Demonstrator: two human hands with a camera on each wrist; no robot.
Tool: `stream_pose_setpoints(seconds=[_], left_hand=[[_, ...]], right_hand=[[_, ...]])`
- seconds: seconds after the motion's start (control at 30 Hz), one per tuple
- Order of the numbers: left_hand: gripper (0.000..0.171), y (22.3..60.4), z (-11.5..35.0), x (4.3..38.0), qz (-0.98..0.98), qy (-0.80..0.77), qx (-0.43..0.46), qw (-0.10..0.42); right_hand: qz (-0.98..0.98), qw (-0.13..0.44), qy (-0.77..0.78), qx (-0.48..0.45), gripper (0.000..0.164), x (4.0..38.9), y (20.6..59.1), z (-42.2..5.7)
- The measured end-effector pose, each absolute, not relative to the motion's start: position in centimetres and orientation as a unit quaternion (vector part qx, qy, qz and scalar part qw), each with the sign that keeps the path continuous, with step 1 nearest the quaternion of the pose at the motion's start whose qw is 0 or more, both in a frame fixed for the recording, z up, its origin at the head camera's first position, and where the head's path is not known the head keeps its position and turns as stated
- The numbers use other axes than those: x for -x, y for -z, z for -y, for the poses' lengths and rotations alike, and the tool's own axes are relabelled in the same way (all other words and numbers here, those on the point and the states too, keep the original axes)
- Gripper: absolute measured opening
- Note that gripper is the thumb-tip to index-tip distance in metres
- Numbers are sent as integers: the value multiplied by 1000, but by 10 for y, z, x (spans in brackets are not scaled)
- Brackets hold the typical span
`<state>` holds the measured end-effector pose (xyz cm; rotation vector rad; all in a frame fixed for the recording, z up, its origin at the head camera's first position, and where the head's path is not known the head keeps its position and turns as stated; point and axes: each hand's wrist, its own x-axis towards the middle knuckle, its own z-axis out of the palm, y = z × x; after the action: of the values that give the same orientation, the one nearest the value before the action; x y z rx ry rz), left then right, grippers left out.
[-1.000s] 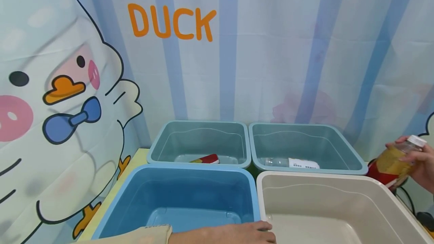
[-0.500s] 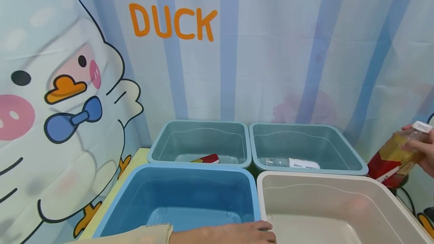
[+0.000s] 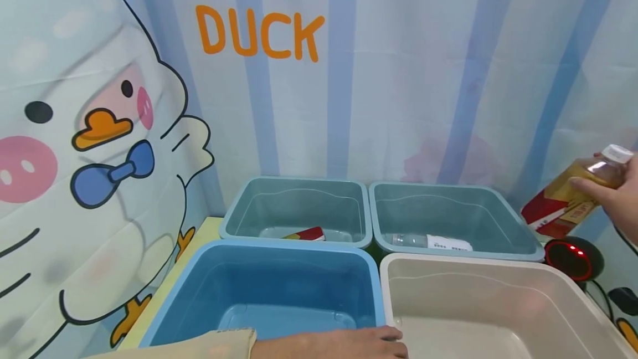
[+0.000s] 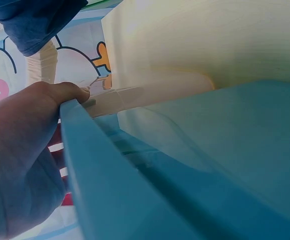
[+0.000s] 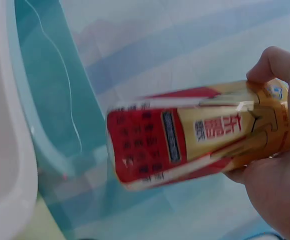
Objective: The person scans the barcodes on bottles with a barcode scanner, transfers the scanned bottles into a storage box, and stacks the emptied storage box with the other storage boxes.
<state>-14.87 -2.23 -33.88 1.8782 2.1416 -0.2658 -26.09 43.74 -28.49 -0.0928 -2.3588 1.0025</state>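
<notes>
My right hand (image 3: 623,198) grips a drink bottle (image 3: 565,198) with a white cap and a red and yellow label. It is held up at the far right, cap end higher, its base close beside the back right teal bin (image 3: 428,184). In the right wrist view, thumb and fingers wrap round the label's yellow end, and the red base of the bottle (image 5: 185,137) points left. My left hand (image 3: 344,342) is low in the middle, over the blue bin (image 3: 299,246); in the left wrist view its thumb hooks over the blue rim (image 4: 100,165), fingers on the other side.
A beige bin (image 3: 478,259) stands beside the blue one. The back left teal bin (image 3: 299,180) holds a red and yellow package (image 3: 308,234); a clear bottle (image 3: 428,242) lies in the back right one. A dark round device (image 3: 573,259) with red lights and cables sits at right.
My right hand has raised the bottle, tilting it further over and bringing its base left, which uncovers the red-lit device. The left hand stays in place; the view shifts slightly.
</notes>
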Motion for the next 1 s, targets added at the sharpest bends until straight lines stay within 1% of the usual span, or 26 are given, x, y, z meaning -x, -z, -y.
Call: stream_pose_setpoints(seconds=[0.1,0.23,0.33,0.5,0.67,0.8,1.0], left_hand=[[73,339,22,149,-738,95,-654,138],[72,340,22,149,-733,100,-660,132],[73,339,21,148,-729,113,-664,123],[75,338,20,148,-726,128,-665,120],[76,341,20,149,-727,118,-665,123],[72,346,20,150,-734,101,-659,129],[67,348,18,149,-743,95,-647,144]], right_hand=[[879,269,-393,23,79,261,275,-421],[877,248,-412,-16,85,265,264,-400],[881,236,-407,-53,84,269,256,-382],[889,200,-394,-119,76,278,242,-348],[888,168,-391,-172,81,285,235,-312],[875,159,-410,-202,80,293,236,-282],[865,167,-397,-257,69,301,244,-240]])
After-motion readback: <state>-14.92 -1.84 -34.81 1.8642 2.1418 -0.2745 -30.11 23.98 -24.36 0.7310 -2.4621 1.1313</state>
